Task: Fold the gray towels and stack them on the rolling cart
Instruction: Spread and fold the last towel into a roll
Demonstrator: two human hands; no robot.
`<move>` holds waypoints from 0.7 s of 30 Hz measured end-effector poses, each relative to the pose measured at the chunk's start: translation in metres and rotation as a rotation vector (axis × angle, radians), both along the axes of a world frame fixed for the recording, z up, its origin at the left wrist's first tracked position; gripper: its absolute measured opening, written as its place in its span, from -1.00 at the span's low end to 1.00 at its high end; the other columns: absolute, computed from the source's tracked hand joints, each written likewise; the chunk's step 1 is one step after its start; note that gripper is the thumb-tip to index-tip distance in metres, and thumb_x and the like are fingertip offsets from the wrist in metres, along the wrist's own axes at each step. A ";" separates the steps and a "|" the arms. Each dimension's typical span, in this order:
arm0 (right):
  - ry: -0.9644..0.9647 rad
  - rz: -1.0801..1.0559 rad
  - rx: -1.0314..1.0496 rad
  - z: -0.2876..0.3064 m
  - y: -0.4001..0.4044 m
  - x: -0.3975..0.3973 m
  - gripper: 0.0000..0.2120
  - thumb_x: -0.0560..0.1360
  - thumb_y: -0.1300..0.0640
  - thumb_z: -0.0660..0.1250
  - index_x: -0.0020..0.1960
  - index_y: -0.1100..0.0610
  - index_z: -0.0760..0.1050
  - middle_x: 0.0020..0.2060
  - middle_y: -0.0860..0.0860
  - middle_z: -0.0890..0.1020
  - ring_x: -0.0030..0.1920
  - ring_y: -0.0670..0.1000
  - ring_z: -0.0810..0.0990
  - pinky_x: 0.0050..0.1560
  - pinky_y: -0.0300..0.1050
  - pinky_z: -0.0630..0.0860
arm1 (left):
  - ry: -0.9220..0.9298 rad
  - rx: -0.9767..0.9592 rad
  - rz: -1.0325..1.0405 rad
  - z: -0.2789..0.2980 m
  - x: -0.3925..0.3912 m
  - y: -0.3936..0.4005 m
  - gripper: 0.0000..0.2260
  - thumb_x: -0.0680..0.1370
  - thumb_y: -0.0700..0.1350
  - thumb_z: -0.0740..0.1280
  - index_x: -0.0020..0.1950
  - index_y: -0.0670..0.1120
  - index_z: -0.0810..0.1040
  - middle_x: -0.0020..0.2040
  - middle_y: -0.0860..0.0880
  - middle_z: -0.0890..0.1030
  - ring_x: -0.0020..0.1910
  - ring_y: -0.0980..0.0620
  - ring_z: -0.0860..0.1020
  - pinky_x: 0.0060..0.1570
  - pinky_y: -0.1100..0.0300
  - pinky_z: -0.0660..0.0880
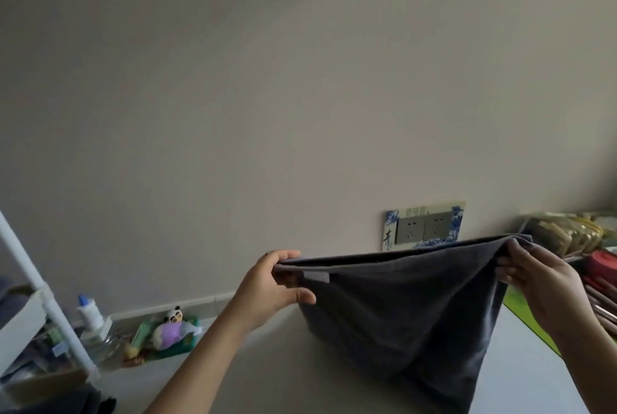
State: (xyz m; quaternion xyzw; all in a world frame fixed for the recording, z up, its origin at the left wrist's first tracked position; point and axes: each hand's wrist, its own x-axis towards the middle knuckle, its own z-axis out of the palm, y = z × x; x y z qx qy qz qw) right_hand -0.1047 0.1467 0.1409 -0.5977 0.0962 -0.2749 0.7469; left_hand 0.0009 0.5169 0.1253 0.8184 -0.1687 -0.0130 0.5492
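Both grips closed on one gray towel (pixel 410 310), held up in the air in front of the pale wall (pixel 267 96). Left hand (pixel 277 280) pinching the upper left corner, thumb below and fingers curled over the top edge. Right hand (pixel 537 276) gripping the upper right corner, fingers wrapped around bunched cloth. Top edge stretched between the two hands, sloping slightly up toward the right. Rest of the towel hanging down in loose folds, narrowing toward the bottom edge of the view; doubled layers visible along the top. Behind the towel's lower part, a white surface (pixel 521 363). On the wall just above the towel, a double socket plate (pixel 424 225) with a blue patterned frame. Far left, a white rolling cart (pixel 36 307) with a slanted post and cluttered shelves; no folded towel clearly visible on it. Beside it, a white bottle (pixel 89 312) with a blue cap, and a panda toy (pixel 173 330) lying in a green tray. At the right edge, packaged goods (pixel 564 233) on a shelf and a strip of green mat (pixel 531 313).
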 end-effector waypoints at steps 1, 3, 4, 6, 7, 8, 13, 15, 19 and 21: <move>0.015 -0.035 -0.021 0.006 0.000 0.003 -0.41 0.03 -0.23 0.56 -0.16 0.17 0.52 -0.49 -0.03 0.55 -0.51 -0.12 0.51 -0.46 -0.35 0.48 | -0.031 0.022 0.012 0.003 0.001 -0.003 -0.39 0.04 0.09 0.64 0.03 0.13 0.51 0.01 0.05 0.59 -0.05 0.11 0.58 0.04 0.23 0.52; 0.009 -0.077 -0.053 0.017 0.002 0.006 -0.38 -0.03 -0.34 0.55 -0.28 0.13 0.49 -0.52 -0.07 0.45 -0.52 -0.14 0.39 -0.51 -0.37 0.37 | -0.194 0.036 0.112 0.008 0.005 -0.007 -0.71 0.29 -0.13 0.57 -0.13 0.11 0.54 -0.17 0.07 0.59 -0.19 0.08 0.56 -0.12 0.35 0.48; -0.001 -0.100 -0.076 0.021 0.002 0.007 -0.36 -0.03 -0.37 0.53 -0.30 0.13 0.47 -0.52 -0.08 0.43 -0.51 -0.15 0.37 -0.51 -0.36 0.34 | -0.258 0.035 0.149 0.013 0.007 -0.009 -0.80 0.39 -0.17 0.49 -0.22 0.11 0.54 -0.29 0.09 0.55 -0.28 0.09 0.51 -0.23 0.41 0.42; -0.007 -0.135 -0.113 0.028 0.002 0.011 -0.37 0.04 -0.37 0.50 -0.24 0.15 0.52 -0.45 -0.02 0.47 -0.43 -0.09 0.42 -0.45 -0.31 0.40 | -0.293 0.012 0.180 0.021 0.010 -0.009 -0.79 0.46 -0.15 0.42 -0.30 0.12 0.54 -0.39 0.11 0.48 -0.37 0.16 0.45 -0.35 0.43 0.33; -0.005 -0.154 -0.113 0.029 0.000 0.013 -0.40 0.13 -0.33 0.48 -0.17 0.18 0.55 -0.38 0.03 0.51 -0.37 -0.05 0.47 -0.39 -0.26 0.45 | -0.281 -0.016 0.186 0.025 0.013 -0.008 -0.80 0.47 -0.13 0.42 -0.31 0.12 0.55 -0.37 0.11 0.48 -0.36 0.17 0.45 -0.34 0.42 0.33; 0.007 -0.157 -0.110 0.032 -0.002 0.013 -0.46 0.24 -0.27 0.46 -0.09 0.19 0.57 -0.33 0.07 0.53 -0.35 -0.03 0.50 -0.36 -0.22 0.48 | -0.266 -0.039 0.203 0.028 0.015 -0.007 -0.82 0.46 -0.13 0.42 -0.29 0.12 0.55 -0.29 0.08 0.48 -0.29 0.15 0.46 -0.28 0.43 0.34; 0.049 -0.158 -0.166 0.039 -0.006 0.018 -0.26 -0.01 -0.46 0.46 -0.13 0.13 0.59 -0.34 0.04 0.55 -0.35 -0.04 0.51 -0.44 -0.30 0.46 | -0.131 -0.238 0.116 0.042 0.019 -0.007 -0.89 0.49 -0.19 0.38 -0.16 0.02 0.60 -0.02 0.01 0.60 -0.05 0.07 0.56 0.00 0.30 0.48; 0.041 -0.172 -0.219 0.037 -0.009 0.022 -0.23 0.01 -0.48 0.43 -0.14 0.17 0.56 -0.29 0.10 0.54 -0.28 -0.02 0.51 -0.34 -0.25 0.48 | -0.108 -0.249 0.107 0.044 0.020 -0.008 -0.88 0.52 -0.17 0.35 -0.17 0.01 0.63 -0.22 0.06 0.68 -0.19 0.15 0.60 -0.12 0.28 0.51; 0.015 -0.192 -0.345 0.044 0.002 0.024 -0.92 0.53 0.02 0.31 -0.05 -0.02 0.56 -0.21 0.02 0.63 -0.26 -0.10 0.56 -0.37 -0.44 0.47 | -0.105 -0.303 0.098 0.041 0.021 -0.007 -0.90 0.53 -0.23 0.33 -0.10 -0.04 0.58 -0.22 0.06 0.67 -0.19 0.14 0.61 -0.11 0.27 0.53; 0.024 -0.195 -0.435 0.041 -0.001 0.025 -0.86 0.55 0.17 0.28 0.01 -0.05 0.55 -0.28 0.03 0.65 -0.33 -0.07 0.54 -0.45 -0.41 0.43 | -0.106 -0.258 0.028 0.039 0.023 -0.001 -0.89 0.52 -0.27 0.33 -0.10 -0.06 0.56 -0.26 0.07 0.66 -0.22 0.18 0.60 -0.14 0.35 0.52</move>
